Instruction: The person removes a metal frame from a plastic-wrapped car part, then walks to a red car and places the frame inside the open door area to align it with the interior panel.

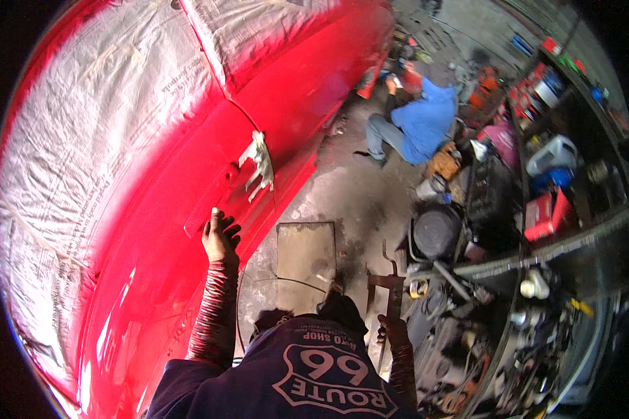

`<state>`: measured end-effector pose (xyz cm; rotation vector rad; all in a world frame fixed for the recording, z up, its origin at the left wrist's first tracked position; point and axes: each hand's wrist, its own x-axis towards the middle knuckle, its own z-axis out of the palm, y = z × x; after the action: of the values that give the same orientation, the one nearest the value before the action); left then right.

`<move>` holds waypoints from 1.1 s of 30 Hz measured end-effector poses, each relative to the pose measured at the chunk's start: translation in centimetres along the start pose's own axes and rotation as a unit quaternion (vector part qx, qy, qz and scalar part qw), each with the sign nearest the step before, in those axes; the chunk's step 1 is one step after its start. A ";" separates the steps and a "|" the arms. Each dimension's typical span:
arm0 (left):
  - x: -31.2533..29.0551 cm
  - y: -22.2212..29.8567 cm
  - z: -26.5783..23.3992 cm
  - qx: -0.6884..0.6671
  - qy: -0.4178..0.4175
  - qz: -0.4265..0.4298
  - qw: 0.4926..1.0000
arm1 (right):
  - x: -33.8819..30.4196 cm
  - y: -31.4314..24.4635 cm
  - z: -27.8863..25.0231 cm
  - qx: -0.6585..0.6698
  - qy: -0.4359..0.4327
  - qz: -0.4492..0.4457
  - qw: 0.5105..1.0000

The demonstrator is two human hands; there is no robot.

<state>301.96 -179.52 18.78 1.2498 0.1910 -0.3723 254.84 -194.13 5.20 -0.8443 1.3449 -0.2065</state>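
Observation:
My left hand (pixel 220 239) is raised beside the red car's side panel (pixel 182 185), its fingers spread and nothing in them. Whether the fingertips touch the paint I cannot tell. Just beyond that hand, a torn whitish strip of masking material (pixel 260 166) hangs at the door's edge, next to the red door handle (pixel 227 172). Low on the right, my right hand (pixel 394 330) has its fingers curled. A brown metal frame with a bent rod (pixel 393 283) meets it from above; what exactly the fingers grip is unclear.
Printed masking sheet (pixel 119 91) covers the car's upper part. A square board (pixel 305 251) lies on the floor before me, crossed by a dark hose. Further off, a person in blue (pixel 426 119) crouches by the car. Cluttered shelves (pixel 573 230) and a round black container (pixel 437 232) stand right.

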 end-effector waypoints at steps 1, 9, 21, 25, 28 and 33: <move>0.6 0.0 0.7 -0.015 0.017 -0.016 1.000 | 1.1 -2.8 -0.9 0.015 -0.046 0.011 0.999; 3.7 -0.3 4.5 -0.152 0.097 -0.095 0.979 | 13.7 -18.7 -1.1 -0.245 -0.043 0.037 0.968; 6.5 -1.9 7.1 -0.204 0.205 0.109 0.951 | 29.9 -33.1 0.0 -0.408 -0.164 -0.021 0.898; 7.1 -2.3 5.9 -0.213 0.130 0.120 0.961 | 33.4 -36.4 -0.3 -0.358 -0.198 0.043 0.912; 7.1 -2.5 4.4 -0.179 0.188 0.105 0.960 | 36.3 -38.5 1.6 -0.490 -0.161 0.020 0.857; 8.1 -2.6 5.4 -0.271 0.242 0.149 0.920 | 40.0 -42.6 3.7 -0.497 -0.236 -0.026 0.835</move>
<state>308.16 -186.77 15.34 0.7787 0.4857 0.2558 282.42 -245.64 1.61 -1.6665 0.8946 0.7001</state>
